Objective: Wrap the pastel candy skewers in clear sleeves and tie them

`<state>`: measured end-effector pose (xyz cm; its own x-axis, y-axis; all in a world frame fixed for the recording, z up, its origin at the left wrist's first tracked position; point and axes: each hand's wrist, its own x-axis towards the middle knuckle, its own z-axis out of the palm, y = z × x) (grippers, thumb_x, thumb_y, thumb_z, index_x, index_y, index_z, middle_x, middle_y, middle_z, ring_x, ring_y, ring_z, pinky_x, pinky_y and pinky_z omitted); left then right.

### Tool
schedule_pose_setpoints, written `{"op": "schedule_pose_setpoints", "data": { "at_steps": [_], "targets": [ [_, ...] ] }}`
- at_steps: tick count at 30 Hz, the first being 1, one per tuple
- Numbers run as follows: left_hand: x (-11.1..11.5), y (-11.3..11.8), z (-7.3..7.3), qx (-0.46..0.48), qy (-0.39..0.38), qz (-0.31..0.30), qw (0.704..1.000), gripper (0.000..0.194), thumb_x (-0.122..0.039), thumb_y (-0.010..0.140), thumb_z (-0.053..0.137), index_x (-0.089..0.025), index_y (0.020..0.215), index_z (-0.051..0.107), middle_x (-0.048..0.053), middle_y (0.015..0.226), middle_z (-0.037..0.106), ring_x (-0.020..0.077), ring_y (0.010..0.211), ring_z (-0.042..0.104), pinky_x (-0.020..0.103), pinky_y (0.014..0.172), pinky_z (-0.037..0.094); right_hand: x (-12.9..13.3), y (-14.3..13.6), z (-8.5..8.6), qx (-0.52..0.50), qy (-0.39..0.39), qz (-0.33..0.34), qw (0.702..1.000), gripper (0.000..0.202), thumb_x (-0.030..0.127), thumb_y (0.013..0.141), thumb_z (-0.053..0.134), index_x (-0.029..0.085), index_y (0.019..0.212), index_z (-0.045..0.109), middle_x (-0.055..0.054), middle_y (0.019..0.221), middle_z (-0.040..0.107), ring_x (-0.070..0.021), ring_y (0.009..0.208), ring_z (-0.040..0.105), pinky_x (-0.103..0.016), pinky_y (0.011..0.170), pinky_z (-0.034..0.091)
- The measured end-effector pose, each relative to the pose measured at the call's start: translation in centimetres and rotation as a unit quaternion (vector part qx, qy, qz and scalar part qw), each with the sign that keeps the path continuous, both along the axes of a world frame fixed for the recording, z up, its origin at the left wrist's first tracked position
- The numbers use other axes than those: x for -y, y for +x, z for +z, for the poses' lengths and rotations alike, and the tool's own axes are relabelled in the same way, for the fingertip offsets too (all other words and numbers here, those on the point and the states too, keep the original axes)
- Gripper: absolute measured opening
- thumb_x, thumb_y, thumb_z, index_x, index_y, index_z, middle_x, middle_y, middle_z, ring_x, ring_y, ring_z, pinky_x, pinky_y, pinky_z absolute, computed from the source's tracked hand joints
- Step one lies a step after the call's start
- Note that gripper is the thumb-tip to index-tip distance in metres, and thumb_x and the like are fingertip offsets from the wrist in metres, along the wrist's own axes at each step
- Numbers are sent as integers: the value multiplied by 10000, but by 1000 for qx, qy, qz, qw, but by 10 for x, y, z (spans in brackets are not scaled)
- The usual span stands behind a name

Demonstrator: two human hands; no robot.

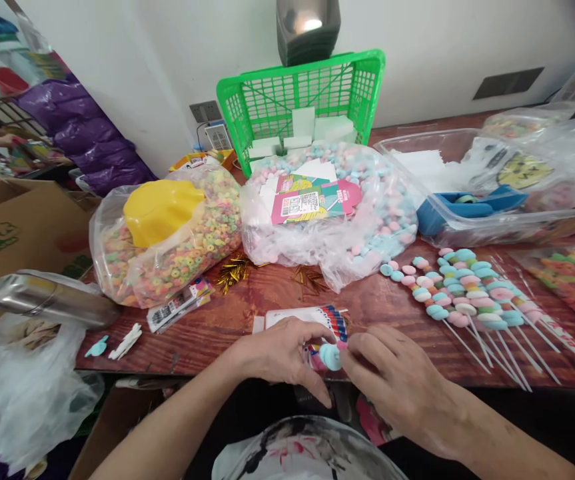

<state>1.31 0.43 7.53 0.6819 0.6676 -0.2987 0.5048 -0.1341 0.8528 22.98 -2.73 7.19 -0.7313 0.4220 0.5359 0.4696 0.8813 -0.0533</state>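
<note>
Candy (330,357), pale blue and rounded, sits between our two grips at the near edge of the surface (217,327), on our side of the pastel bag (377,233). It lies inside the curve of our left grip (284,353), whose thumb and forefinger stand well apart around it; we cannot tell whether the hidden fingers have hold of anything. Our right grip (392,380) is drawn down to a pinch on a pink candy (342,346), which lies at its fingertips, just beside the blue one.

Between us and the pastel bag we have a row of red-and-blue tips (334,323) on a white sheet (287,315). Nearer than the bag and to its right lie candy skewers (467,287), bunched together, bare ends toward us. A bag of coloured rings (192,227) lies at the pastel bag's left, a green basket (300,87) stands behind it, and a clear tub (472,233) sits to its right.
</note>
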Motion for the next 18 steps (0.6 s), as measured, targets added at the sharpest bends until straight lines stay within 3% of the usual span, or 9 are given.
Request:
{"op": "schedule_pose_setpoints", "data": {
  "at_steps": [3,6,13,18],
  "targets": [
    [-6,1,-2,30,-93,-33,995,414,-417,567,820,-185,879,679,-52,738,584,136,716,527,224,683,426,-2,3,2,0,15,23,1000,230,79,883,411,118,946,628,-78,815,580,-181,741,502,-338,681,383],
    [-2,4,-12,47,-152,-8,987,363,-432,592,798,-152,744,624,-70,614,473,95,565,446,210,564,387,-6,5,-1,-7,8,1,1000,231,80,886,411,123,946,630,-72,787,570,-176,726,493,-322,651,379],
    [14,10,-17,26,17,129,991,253,-267,632,770,-139,806,639,-50,723,534,118,709,467,207,646,352,-14,6,-14,0,-8,-66,998,269,9,798,399,159,858,615,-49,753,553,-158,651,465,-280,571,352],
    [14,12,-18,-17,50,140,989,252,-314,657,756,-146,783,616,-46,709,549,114,680,457,204,595,324,-8,0,-6,9,-10,-29,999,260,38,832,383,151,874,613,-56,769,560,-164,680,477,-298,597,362]
  ]
}}
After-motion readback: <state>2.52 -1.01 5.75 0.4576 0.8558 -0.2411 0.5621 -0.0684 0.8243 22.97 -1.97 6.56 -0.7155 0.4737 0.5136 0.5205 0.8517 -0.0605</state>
